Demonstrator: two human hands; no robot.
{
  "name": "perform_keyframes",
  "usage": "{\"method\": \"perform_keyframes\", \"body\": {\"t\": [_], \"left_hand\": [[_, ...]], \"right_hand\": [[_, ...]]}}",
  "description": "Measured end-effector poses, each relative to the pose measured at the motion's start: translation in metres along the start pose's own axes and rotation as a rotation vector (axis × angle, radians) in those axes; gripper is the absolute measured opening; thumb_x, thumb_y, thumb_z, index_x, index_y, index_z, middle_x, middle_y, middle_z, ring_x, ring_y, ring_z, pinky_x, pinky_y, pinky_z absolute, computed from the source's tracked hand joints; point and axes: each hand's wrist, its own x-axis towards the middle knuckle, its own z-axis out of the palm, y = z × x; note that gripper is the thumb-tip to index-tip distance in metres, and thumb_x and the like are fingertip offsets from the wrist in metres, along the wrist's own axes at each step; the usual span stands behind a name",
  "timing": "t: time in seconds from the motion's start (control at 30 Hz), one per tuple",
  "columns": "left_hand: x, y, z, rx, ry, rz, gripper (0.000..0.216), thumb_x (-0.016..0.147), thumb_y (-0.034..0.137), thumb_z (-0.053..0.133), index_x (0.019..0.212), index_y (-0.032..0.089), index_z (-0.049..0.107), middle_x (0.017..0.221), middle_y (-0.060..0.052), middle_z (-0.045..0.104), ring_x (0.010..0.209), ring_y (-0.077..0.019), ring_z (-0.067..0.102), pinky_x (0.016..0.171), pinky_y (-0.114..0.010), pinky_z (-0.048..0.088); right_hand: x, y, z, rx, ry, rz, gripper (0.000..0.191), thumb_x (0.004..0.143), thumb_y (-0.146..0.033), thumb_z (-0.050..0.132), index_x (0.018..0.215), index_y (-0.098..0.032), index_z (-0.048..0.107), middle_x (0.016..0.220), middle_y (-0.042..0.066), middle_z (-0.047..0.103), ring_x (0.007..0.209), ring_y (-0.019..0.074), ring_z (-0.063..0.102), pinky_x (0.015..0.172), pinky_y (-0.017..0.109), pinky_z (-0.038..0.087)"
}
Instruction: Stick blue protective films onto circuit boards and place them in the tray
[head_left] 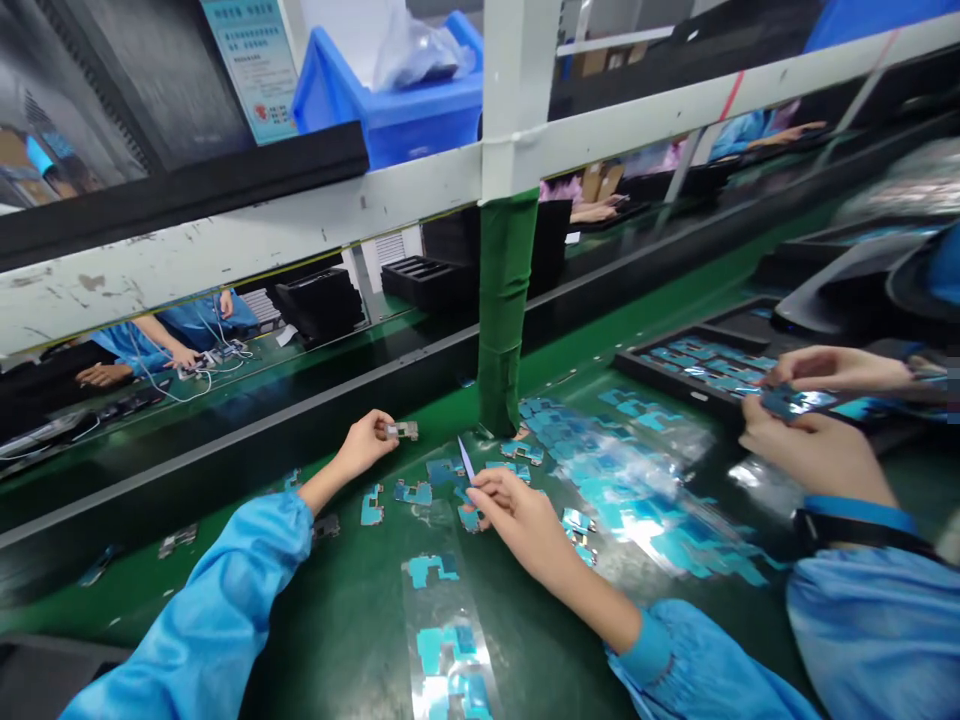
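Observation:
My left hand (366, 441) reaches forward over the green mat and pinches a small grey metal part (403, 430) between thumb and fingers. My right hand (517, 513) is closed on thin tweezers (466, 460), whose tip points up and away. Blue sticker pieces (414, 492) on clear film lie between and under my hands. A strip of backing film with blue stickers (442, 640) runs toward me. Both arms wear blue sleeves.
A green-wrapped post (502, 310) stands just beyond my hands. A heap of blue stickers on film (637, 490) lies right. A co-worker's hands (810, 430) at right hold a part over a black tray (697, 365). Other people work across the black conveyor (225, 440).

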Motion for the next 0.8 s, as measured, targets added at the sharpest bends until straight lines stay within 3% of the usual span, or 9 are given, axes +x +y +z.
{"method": "perform_keyframes", "body": {"t": [0.1,0.23,0.3,0.43,0.57,0.73,0.8], "left_hand": [[-0.047,0.01,0.01,-0.163,-0.028,0.001,0.041,0.074,0.028,0.075,0.107,0.013,0.056,0.095,-0.007,0.07,0.068,-0.0143,0.069,0.065,-0.028,0.058],[-0.103,0.022,0.028,-0.349,-0.075,-0.012,0.046,0.076,0.03,0.076,0.115,0.013,0.06,0.096,-0.008,0.072,0.07,-0.0151,0.069,0.065,-0.027,0.059],[-0.118,0.028,0.032,-0.403,-0.114,-0.017,0.044,0.077,0.028,0.076,0.117,0.014,0.064,0.094,-0.007,0.074,0.071,-0.0153,0.07,0.066,-0.027,0.059],[-0.127,0.034,0.033,-0.399,-0.164,0.026,0.04,0.078,0.024,0.076,0.116,0.017,0.068,0.09,-0.005,0.076,0.072,-0.016,0.071,0.069,-0.027,0.058],[-0.13,0.034,0.034,-0.466,-0.196,0.019,0.043,0.075,0.026,0.081,0.115,0.017,0.07,0.076,-0.002,0.074,0.067,-0.0161,0.071,0.065,-0.026,0.058],[-0.137,0.029,0.039,-0.604,-0.22,0.004,0.045,0.075,0.027,0.084,0.116,0.017,0.07,0.089,-0.006,0.077,0.079,-0.0187,0.075,0.075,-0.029,0.061],[-0.138,0.026,0.042,-0.639,-0.214,0.001,0.045,0.075,0.027,0.084,0.116,0.016,0.07,0.093,-0.007,0.077,0.084,-0.0201,0.075,0.08,-0.031,0.062]], "right_hand": [[0.002,-0.006,-0.004,0.176,0.076,0.094,0.037,0.084,-0.051,0.07,0.101,-0.022,0.057,0.079,0.004,0.07,0.079,0.0228,0.069,0.067,0.032,0.055],[0.0,-0.017,-0.007,0.175,0.126,0.066,0.034,0.082,-0.052,0.074,0.086,-0.02,0.063,0.074,0.003,0.068,0.071,0.0179,0.065,0.067,0.028,0.052],[-0.002,-0.022,-0.008,0.184,0.118,0.035,0.031,0.083,-0.05,0.074,0.084,-0.021,0.063,0.082,0.004,0.071,0.079,0.0179,0.067,0.072,0.027,0.053],[-0.005,-0.028,-0.007,0.177,0.084,0.0,0.025,0.082,-0.044,0.077,0.078,-0.022,0.065,0.113,0.006,0.071,0.109,0.0211,0.066,0.087,0.026,0.053],[-0.008,-0.03,-0.008,0.14,0.07,0.095,0.019,0.079,-0.04,0.081,0.086,-0.025,0.073,0.086,0.004,0.074,0.082,0.0186,0.071,0.073,0.026,0.057],[-0.011,-0.039,-0.009,0.092,0.067,0.062,0.021,0.076,-0.043,0.082,0.082,-0.024,0.077,0.107,0.01,0.076,0.106,0.028,0.07,0.09,0.035,0.058],[-0.01,-0.04,-0.009,0.127,0.022,0.109,0.023,0.076,-0.045,0.082,0.083,-0.024,0.078,0.103,0.011,0.077,0.101,0.0288,0.071,0.089,0.037,0.059]]}}
